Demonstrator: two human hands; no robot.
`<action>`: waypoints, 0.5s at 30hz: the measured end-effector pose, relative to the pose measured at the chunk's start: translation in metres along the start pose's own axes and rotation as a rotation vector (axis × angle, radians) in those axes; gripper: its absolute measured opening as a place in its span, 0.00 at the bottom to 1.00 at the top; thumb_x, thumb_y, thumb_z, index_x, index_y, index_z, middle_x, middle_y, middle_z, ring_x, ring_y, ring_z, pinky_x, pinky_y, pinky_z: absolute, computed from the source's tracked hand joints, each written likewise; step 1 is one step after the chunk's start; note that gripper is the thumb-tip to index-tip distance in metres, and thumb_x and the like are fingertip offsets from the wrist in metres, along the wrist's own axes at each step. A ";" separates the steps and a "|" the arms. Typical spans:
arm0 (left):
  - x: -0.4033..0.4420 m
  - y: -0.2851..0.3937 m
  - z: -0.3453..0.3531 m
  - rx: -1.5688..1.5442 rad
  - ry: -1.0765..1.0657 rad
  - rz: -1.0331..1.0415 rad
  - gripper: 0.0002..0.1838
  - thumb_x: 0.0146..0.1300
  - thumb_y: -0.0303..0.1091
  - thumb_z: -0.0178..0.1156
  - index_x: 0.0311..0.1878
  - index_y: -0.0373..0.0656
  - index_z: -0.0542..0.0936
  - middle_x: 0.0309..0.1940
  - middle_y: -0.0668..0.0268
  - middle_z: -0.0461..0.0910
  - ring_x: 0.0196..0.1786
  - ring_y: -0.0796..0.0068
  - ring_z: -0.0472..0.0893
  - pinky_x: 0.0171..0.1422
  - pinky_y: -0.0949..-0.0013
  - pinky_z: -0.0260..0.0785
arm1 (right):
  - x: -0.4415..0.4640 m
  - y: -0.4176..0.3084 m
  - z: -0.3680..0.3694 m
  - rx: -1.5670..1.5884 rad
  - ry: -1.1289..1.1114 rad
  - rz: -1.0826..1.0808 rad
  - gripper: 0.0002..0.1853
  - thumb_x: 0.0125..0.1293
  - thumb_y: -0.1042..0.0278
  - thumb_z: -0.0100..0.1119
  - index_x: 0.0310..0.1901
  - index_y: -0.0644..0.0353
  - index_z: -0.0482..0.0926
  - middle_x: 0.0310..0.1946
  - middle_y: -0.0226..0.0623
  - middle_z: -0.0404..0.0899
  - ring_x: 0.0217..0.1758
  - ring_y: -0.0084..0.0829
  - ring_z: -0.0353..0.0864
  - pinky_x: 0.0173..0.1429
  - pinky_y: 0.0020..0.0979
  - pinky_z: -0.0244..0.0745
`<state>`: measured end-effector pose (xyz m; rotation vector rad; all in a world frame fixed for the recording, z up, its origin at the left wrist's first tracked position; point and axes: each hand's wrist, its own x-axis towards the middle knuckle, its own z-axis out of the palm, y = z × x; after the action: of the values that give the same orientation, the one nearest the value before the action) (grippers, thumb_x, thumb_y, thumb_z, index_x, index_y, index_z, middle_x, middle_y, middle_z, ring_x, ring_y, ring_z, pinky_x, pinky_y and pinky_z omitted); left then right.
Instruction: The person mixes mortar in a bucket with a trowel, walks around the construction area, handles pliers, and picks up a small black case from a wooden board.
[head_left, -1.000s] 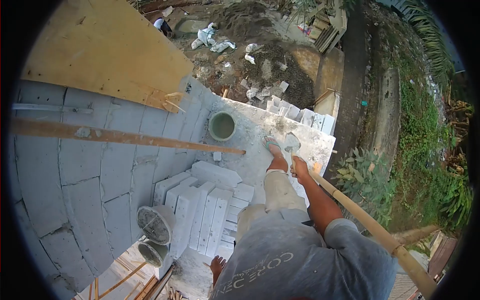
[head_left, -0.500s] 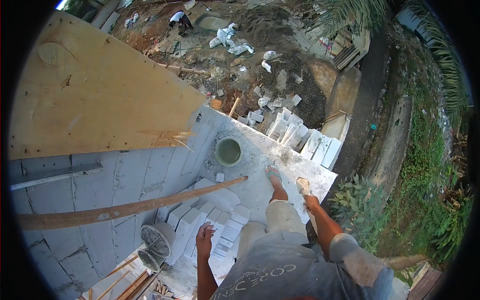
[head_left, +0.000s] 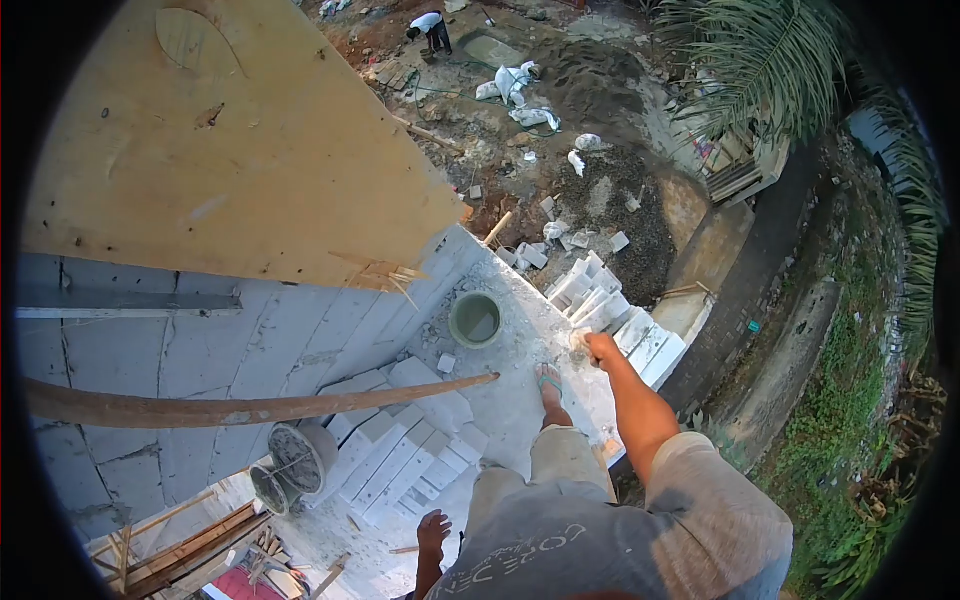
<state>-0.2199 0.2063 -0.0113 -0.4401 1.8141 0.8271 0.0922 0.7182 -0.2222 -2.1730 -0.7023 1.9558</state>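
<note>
Okay, right hand (head_left: 603,350) is reaching far with the arm out, fingers curled around a pale trowel (head_left: 578,341); blade outline is blurred, and whether it touches anything I cannot tell. Trowel sits right of centre, by the far edge of the concrete slab (head_left: 522,350), just beyond the sandalled foot (head_left: 550,384). Left hand (head_left: 433,530) hangs low at the near side, fingers spread, near the stacked white blocks (head_left: 410,455). Left of that stack, 2 mortar buckets (head_left: 322,458) stand side by side, grey stuff in the nearer-to-centre bucket. A round pale-green bucket (head_left: 454,322) stands upright farther off, left of the foot, liquid inside. A wooden pole (head_left: 260,411) crosses from the left, its end just short of the foot. Block wall (head_left: 200,350) on the left, plywood sheet (head_left: 230,190) above it. Beyond the slab: more white blocks piled up, then gravel (head_left: 640,215), white sacks (head_left: 513,85) and another person (head_left: 432,32) bent over, hands too small to tell.
</note>
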 end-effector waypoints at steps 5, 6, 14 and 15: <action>-0.004 -0.026 0.017 -0.012 -0.031 0.008 0.19 0.66 0.40 0.56 0.56 0.42 0.76 0.44 0.61 0.82 0.42 0.69 0.82 0.43 0.67 0.73 | -0.118 -0.337 0.082 0.332 -0.325 -0.733 0.67 0.57 0.44 0.69 0.74 0.49 0.18 0.77 0.51 0.35 0.73 0.44 0.58 0.52 0.37 0.74; -0.005 -0.026 0.018 0.004 -0.051 0.027 0.19 0.66 0.40 0.56 0.56 0.42 0.76 0.44 0.61 0.82 0.42 0.69 0.82 0.44 0.67 0.73 | -0.135 -0.368 0.090 0.330 -0.358 -0.808 0.66 0.57 0.43 0.68 0.73 0.48 0.18 0.77 0.53 0.36 0.73 0.44 0.58 0.53 0.38 0.74; -0.016 0.015 0.041 0.082 0.041 0.206 0.19 0.68 0.43 0.57 0.57 0.42 0.76 0.44 0.62 0.81 0.42 0.71 0.82 0.45 0.68 0.72 | -0.123 -0.274 0.119 0.169 -0.132 -0.885 0.27 0.64 0.57 0.63 0.62 0.60 0.72 0.42 0.37 0.83 0.37 0.24 0.82 0.35 0.26 0.76; -0.016 0.017 0.039 0.088 0.039 0.205 0.19 0.68 0.43 0.57 0.57 0.42 0.76 0.44 0.62 0.81 0.42 0.71 0.82 0.45 0.68 0.72 | -0.108 -0.224 0.112 0.129 -0.147 -0.739 0.26 0.63 0.57 0.63 0.60 0.61 0.73 0.42 0.37 0.83 0.36 0.25 0.82 0.34 0.27 0.76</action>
<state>-0.1989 0.2448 0.0004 -0.2175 1.9465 0.8789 -0.0767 0.8473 -0.0519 -1.4007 -1.1545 1.6888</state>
